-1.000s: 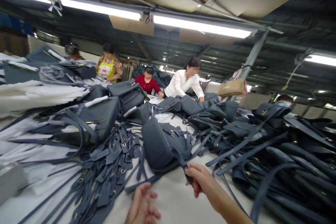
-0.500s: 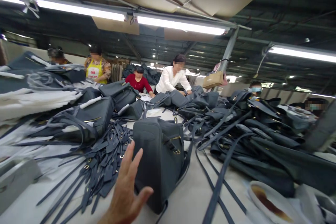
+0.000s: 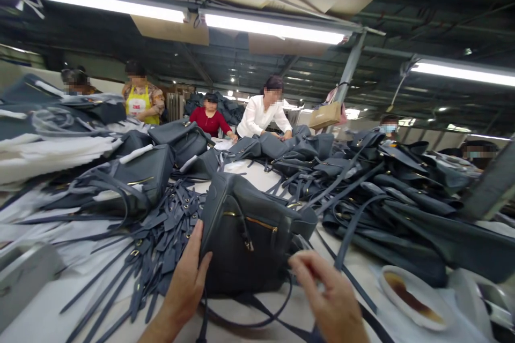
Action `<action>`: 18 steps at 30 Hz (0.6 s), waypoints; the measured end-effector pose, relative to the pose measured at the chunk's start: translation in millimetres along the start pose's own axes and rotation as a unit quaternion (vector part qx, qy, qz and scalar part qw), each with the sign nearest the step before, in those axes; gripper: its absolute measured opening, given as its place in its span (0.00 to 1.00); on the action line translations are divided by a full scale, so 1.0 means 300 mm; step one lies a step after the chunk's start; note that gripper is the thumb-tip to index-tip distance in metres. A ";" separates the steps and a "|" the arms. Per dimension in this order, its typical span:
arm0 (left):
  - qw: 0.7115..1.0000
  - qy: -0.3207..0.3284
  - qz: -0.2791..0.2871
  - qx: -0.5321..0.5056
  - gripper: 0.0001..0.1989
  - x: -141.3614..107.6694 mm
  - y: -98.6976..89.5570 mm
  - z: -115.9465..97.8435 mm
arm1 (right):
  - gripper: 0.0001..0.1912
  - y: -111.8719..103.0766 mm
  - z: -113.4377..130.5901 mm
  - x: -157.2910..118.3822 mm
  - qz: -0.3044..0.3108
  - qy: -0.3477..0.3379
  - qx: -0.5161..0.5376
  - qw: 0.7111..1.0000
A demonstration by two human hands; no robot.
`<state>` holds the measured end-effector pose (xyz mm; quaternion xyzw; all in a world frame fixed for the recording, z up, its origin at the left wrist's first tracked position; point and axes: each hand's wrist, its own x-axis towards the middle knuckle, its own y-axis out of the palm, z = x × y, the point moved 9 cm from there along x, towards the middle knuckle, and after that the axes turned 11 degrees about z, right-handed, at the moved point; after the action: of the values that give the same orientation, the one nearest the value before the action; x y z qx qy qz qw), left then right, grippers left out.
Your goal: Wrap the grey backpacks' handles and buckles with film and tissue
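A dark blue-grey backpack [image 3: 249,246] stands on the white table right in front of me. Gold zippers and a hanging zipper pull show on the side facing me. My left hand [image 3: 187,273] lies along its left side, fingers stretched out and thumb at the near edge. Close to its lower right corner, my right hand [image 3: 328,292] is closed, thumb and forefinger pinched together. What that pinch holds, if anything, I cannot make out. Loose straps [image 3: 257,313] curve over the table below the backpack.
Many short buckle straps [image 3: 169,241] lie heaped on the left. Dark bags [image 3: 402,225] pile up on the right, behind a white dish [image 3: 414,297] of brown liquid. A metal box [image 3: 26,273] stands at the left edge. Several people work across the table.
The backpack has turned, so its zippered side now faces me. My left hand has come against its left side. My right hand has entered from the lower right.
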<state>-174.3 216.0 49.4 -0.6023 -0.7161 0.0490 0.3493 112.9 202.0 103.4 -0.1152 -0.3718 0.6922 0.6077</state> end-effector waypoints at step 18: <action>0.996 -0.044 -0.031 -0.071 0.32 0.039 0.024 0.094 | 0.28 -0.113 0.114 0.160 -0.009 -0.085 0.145 0.986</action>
<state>-184.4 238.1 29.8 -0.6006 -0.7507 0.0140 0.2749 106.4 233.3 163.6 0.0361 -0.3188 0.7406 0.5904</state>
